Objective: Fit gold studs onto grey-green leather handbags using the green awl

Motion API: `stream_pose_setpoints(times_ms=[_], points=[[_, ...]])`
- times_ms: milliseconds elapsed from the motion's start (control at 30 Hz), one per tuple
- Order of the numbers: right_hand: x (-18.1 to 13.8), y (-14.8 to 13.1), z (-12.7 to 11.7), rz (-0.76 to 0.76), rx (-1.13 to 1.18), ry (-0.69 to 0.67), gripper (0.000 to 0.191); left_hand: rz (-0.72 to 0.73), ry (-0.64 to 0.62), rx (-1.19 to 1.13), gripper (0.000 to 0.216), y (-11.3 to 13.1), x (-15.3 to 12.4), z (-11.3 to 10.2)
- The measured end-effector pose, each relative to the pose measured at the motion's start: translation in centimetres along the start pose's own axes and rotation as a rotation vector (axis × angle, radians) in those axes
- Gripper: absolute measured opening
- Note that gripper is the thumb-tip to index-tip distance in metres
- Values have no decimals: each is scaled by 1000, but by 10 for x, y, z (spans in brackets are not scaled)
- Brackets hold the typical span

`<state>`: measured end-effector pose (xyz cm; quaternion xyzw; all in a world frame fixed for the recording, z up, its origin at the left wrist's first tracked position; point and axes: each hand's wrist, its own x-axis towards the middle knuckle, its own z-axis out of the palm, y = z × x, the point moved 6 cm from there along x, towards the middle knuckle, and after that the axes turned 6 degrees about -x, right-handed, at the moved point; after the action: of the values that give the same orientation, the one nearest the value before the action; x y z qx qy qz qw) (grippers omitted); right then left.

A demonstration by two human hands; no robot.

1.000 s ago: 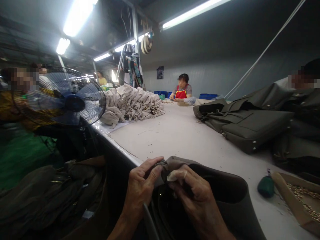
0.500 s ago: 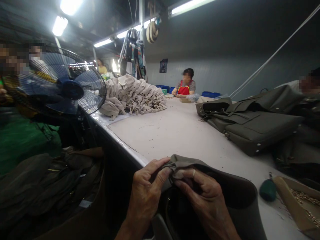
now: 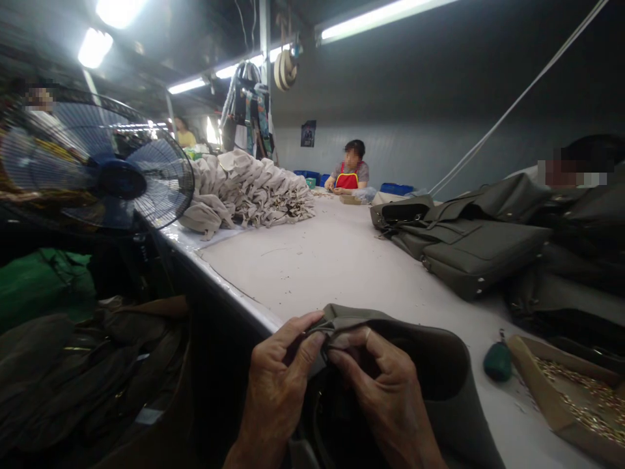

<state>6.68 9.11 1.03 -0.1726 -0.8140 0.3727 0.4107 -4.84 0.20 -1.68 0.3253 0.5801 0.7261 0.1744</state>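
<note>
An open olive-grey bag (image 3: 446, 384) stands at the near edge of the white table (image 3: 342, 260), right in front of me. My left hand (image 3: 278, 384) pinches the folded corner of its rim between thumb and fingers. My right hand (image 3: 385, 391) grips the same corner from the other side, fingers curled over the rim and into the opening. The two hands touch at the corner.
A green-handled tool (image 3: 498, 359) and a tray of small metal parts (image 3: 571, 397) lie at the right. Stacked grey bags (image 3: 469, 251) fill the right side, folded beige cloth (image 3: 249, 192) the far left. A fan (image 3: 102, 169) stands left. A person in a red apron (image 3: 349, 172) sits at the far end.
My view has shifted slightly; both hands keep gripping the bag's corner, with the fingers working closer together on it.
</note>
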Motion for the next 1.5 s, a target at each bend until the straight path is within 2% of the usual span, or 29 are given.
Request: stream_pose_setpoints(times_ms=[233, 500, 667, 833, 1033, 1167, 1367, 1500], points=[[-4, 7, 2, 39, -45, 42, 16, -15, -30, 56, 30, -7, 3, 0], [-3, 17, 2, 198, -46, 30, 26, -52, 75, 16, 24, -2, -3, 4], [0, 22, 2, 278, -20, 9, 24, -63, 145, 33, 24, 0, -5, 3], [-2, 31, 5, 395, 45, -54, 23, -12, 80, 92, 27, -3, 1, 5], [-1, 39, 5, 489, 102, -74, 23, -31, 183, 153, 24, 0, -1, 9], [1, 43, 5, 463, 116, -78, 24, -60, 150, 127, 29, 0, 2, 14], [-2, 44, 6, 400, 89, -58, 25, -259, 6, -107, 46, -12, 2, 16], [-3, 41, 7, 387, 113, -73, 24, -298, -54, -128, 49, -13, 0, 15]])
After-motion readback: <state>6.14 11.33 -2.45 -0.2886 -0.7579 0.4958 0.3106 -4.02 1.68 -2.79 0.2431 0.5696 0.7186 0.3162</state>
